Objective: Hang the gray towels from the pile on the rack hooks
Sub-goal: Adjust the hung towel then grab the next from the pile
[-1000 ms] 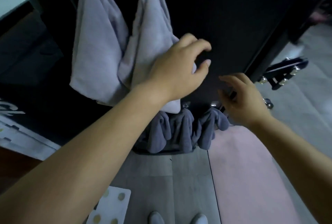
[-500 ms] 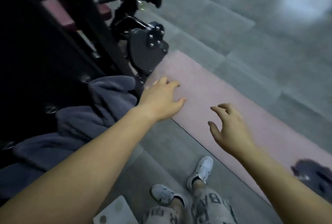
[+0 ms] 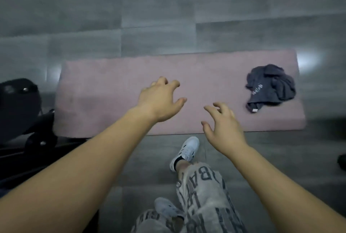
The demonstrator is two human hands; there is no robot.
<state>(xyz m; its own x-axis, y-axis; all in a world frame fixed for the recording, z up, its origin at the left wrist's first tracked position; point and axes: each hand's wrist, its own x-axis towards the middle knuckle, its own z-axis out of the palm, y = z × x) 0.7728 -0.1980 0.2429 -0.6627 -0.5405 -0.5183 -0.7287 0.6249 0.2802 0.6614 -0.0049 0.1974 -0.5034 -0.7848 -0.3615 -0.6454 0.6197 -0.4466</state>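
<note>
Two white shoes [image 3: 185, 150] and letter-printed trousers [image 3: 204, 186] are showing nearest, at six o'clock. Beyond them I am holding the left hand [image 3: 161, 101] and the right hand [image 3: 222, 126] out, both carrying nothing, fingers [image 3: 212, 113] spread wide and loosely hooked. Farther on, a pink mat [image 3: 112, 101] is lying flat, rectangular, soft and matte-looking. At two o'clock on it the pile of gray towels [image 3: 271, 87] is sitting crumpled, dark plush folds with a small sewn tag, well apart from both hands. The rack and hooks are falling outside the view, so I am judging only this much: towels are waiting, none is being carried. Smooth gray floor tiles [image 3: 149, 17] are gleaming farthest off.
</note>
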